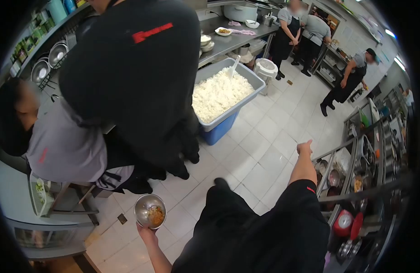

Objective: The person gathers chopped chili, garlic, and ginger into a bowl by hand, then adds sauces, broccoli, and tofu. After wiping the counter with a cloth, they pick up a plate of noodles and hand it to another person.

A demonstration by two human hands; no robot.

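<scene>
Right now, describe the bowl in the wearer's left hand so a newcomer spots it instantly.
Find the grey tub heaped with white food, then look down and left over the tiled floor. There the wearer's left hand holds a round metal bowl. Unlike the shelved metalware at right, it's hand-held, with orange-brown food inside.

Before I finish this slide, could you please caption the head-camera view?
Kitchen scene: left hand holding a metal bowl of food, right hand outstretched, a tub of white rice ahead.
</scene>
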